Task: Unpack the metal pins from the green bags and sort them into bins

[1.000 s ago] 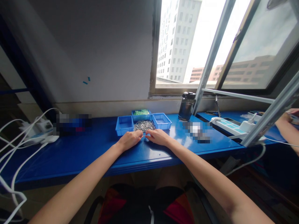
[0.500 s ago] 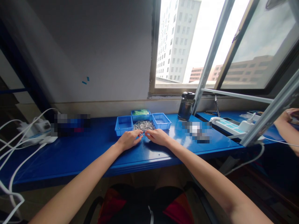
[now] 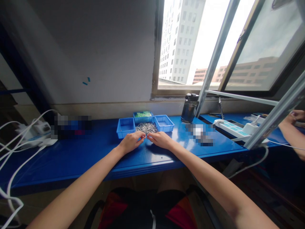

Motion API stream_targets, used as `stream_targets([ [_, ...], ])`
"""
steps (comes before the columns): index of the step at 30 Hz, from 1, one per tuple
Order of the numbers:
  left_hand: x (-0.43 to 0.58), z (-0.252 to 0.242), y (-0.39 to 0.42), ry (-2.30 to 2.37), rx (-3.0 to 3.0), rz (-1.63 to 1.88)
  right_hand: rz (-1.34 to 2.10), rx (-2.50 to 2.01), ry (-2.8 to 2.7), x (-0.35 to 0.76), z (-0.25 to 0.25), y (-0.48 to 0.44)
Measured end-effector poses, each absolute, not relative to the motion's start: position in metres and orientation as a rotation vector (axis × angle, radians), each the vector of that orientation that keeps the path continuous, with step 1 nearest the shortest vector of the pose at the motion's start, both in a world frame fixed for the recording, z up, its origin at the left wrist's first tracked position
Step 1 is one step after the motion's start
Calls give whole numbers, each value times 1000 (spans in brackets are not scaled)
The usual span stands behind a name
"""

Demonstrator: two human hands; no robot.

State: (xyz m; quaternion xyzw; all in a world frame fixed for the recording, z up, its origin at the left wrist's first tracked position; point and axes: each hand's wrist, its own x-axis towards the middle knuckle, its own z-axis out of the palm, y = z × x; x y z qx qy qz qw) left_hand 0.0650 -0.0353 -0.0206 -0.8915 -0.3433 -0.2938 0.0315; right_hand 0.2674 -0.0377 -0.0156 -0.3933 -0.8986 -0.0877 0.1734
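My left hand [image 3: 132, 142] and my right hand [image 3: 159, 139] rest on the blue bench [image 3: 78, 156], fingertips meeting just in front of a pile of small metal pins [image 3: 146, 128]. The fingers of both hands pinch together around something tiny that I cannot make out. An empty blue tray [image 3: 125, 127] stands left of the pile. A second blue tray [image 3: 164, 123] stands to its right. Behind the pile, a blue tray holds green parts [image 3: 143, 114].
A dark jar [image 3: 189, 108] stands by the window sill. A white power strip [image 3: 234, 126] lies at the right, where another person's hand [image 3: 294, 115] is at work. White cables and a charger [image 3: 33, 133] lie at the left. Slanted metal bars [image 3: 274, 117] cross on the right.
My hands have hardly moved; the fingertips have drawn slightly closer together in front of the pins. The view has shifted a little.
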Motion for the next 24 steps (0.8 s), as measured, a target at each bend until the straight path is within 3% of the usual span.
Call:
stream_targets([
  [7, 63, -19, -31, -1064, -2871, -1122, -173, -1072, -2503, 268, -19, -34],
  [24, 65, -20, -34, -1104, -2817, -757, -185, -1143, -2525, 267, -13, -40],
])
